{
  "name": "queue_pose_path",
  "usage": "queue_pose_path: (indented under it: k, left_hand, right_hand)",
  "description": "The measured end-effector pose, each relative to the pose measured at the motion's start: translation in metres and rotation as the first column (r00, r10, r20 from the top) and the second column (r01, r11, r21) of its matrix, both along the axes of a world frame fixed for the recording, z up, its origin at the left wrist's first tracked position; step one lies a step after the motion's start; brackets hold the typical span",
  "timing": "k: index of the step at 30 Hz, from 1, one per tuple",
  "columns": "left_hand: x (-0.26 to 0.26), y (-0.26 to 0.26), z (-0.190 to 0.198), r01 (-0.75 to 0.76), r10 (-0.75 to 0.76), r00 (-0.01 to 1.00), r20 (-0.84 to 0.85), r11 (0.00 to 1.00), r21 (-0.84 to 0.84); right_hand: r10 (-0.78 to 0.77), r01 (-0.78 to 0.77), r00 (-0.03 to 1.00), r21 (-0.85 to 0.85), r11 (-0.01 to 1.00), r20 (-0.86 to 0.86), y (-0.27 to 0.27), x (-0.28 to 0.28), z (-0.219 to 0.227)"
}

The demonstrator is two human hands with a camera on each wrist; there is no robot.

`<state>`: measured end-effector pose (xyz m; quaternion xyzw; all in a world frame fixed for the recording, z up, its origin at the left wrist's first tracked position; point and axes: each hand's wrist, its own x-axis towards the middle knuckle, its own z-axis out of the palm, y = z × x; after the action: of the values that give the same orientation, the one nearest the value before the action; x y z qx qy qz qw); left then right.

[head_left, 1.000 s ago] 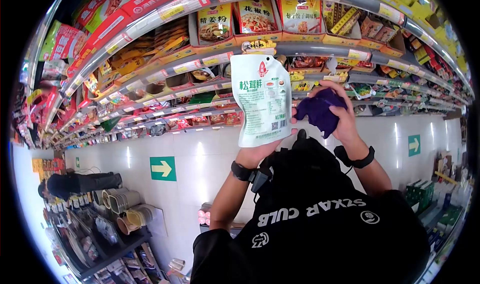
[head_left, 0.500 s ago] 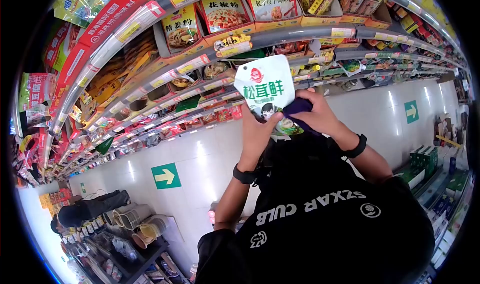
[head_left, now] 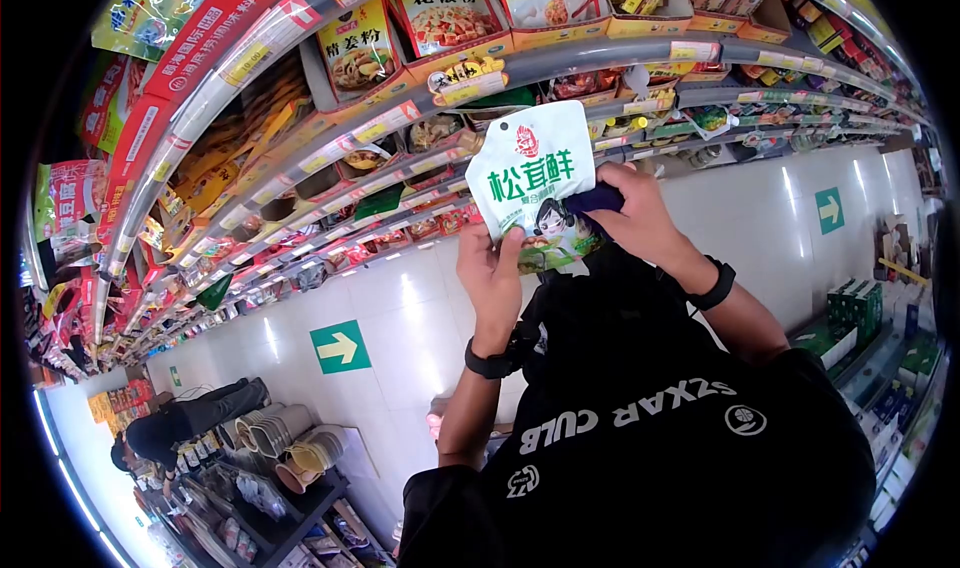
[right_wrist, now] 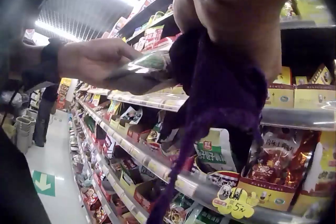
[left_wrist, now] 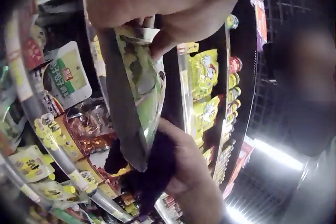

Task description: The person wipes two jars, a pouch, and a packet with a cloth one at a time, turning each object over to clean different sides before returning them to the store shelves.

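Note:
A white and green seasoning pouch (head_left: 530,183) stands upright in front of the chest in the head view, its printed front with a cartoon figure facing me. My left hand (head_left: 490,278) grips its lower left side, thumb across the front. Bunched in my right hand (head_left: 645,228) is a purple cloth (head_left: 594,201), pressed against the pouch's right edge. From the left wrist, the pouch (left_wrist: 149,85) shows edge-on, the cloth (left_wrist: 157,174) dark below it. In the right wrist view the cloth (right_wrist: 223,92) hangs down from the fingers, a thin strip trailing.
Shelves of packaged seasonings, with boxed yellow packets (head_left: 445,13) and a curved price rail (head_left: 560,58), run across in front. Behind lies a tiled floor with a green arrow sign (head_left: 340,349). Another person (head_left: 190,418) stands near stacked bins (head_left: 275,428) at the left.
The pouch has turned from its back to its front. The purple cloth, apart from it a second ago, now lies against its right edge. The left hand shifted to the side.

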<state>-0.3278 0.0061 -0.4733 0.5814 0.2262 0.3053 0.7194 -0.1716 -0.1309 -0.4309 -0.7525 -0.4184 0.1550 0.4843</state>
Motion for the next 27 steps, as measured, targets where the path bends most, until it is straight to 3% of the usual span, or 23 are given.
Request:
queue_pose_path:
  k: [1, 3, 4, 6, 7, 9, 10, 12, 14, 17, 20, 22, 27]
  left_hand:
    - [-0.002, 0.003, -0.006, 0.026, -0.021, 0.998, 0.063, 0.996, -0.082]
    - [-0.006, 0.008, 0.005, 0.114, -0.077, 0.988, 0.134, 0.95, -0.29]
    - [-0.015, 0.016, -0.002, 0.34, -0.201, 0.926, 0.318, 0.81, -0.478]
    - [-0.022, 0.022, 0.0, 0.421, -0.296, 0.906, 0.302, 0.702, -0.574]
    - [-0.021, 0.025, 0.008, 0.356, -0.315, 0.932, 0.177, 0.716, -0.601]
    - [-0.021, 0.032, 0.007, 0.308, -0.282, 0.948, 0.149, 0.689, -0.656]
    - [-0.023, 0.034, 0.007, 0.288, -0.261, 0.954, 0.146, 0.666, -0.688]
    - [-0.027, 0.038, 0.008, 0.288, -0.237, 0.957, 0.168, 0.704, -0.65]
    - [-0.027, 0.04, 0.014, 0.252, -0.137, 0.966, 0.221, 0.702, -0.667]
    - [-0.031, 0.043, 0.013, 0.254, -0.146, 0.966, 0.214, 0.707, -0.66]
    - [-0.026, 0.04, 0.013, 0.236, -0.128, 0.97, 0.207, 0.701, -0.672]
    - [-0.021, 0.039, 0.009, 0.251, -0.133, 0.966, 0.223, 0.695, -0.673]
    - [-0.007, 0.036, 0.004, 0.276, -0.159, 0.96, 0.229, 0.657, -0.701]
  right_hand:
    - [0.002, -0.001, 1.0, -0.037, 0.999, 0.026, 0.001, -0.001, 0.001]
    - [0.072, -0.068, 0.983, 0.027, 0.997, -0.171, 0.002, -0.001, 0.003]
    - [0.114, -0.102, 0.957, 0.059, 0.993, -0.268, 0.001, -0.001, 0.002]
    - [0.133, -0.1, 0.898, 0.098, 0.99, -0.42, -0.001, 0.0, -0.008]
    - [0.123, -0.074, 0.852, 0.115, 0.991, -0.51, 0.001, -0.003, -0.011]
    - [0.112, -0.025, 0.765, 0.145, 0.989, -0.634, 0.0, -0.002, -0.018]
    - [0.094, -0.027, 0.798, 0.121, 0.992, -0.595, -0.001, 0.001, -0.021]
    - [0.144, -0.021, 0.698, 0.181, 0.983, -0.702, 0.001, 0.006, -0.015]
    - [0.136, 0.003, 0.688, 0.19, 0.982, -0.713, 0.004, 0.001, -0.002]
    - [0.119, -0.019, 0.698, 0.147, 0.989, -0.706, 0.003, 0.004, 0.0]
    - [0.254, -0.119, 0.647, 0.234, 0.965, -0.719, 0.005, 0.01, -0.01]
    - [0.066, -0.041, 0.707, 0.053, 0.998, -0.704, 0.007, 0.003, -0.002]
    - [0.069, -0.108, 0.756, -0.02, 0.994, -0.651, 0.005, 0.015, -0.012]
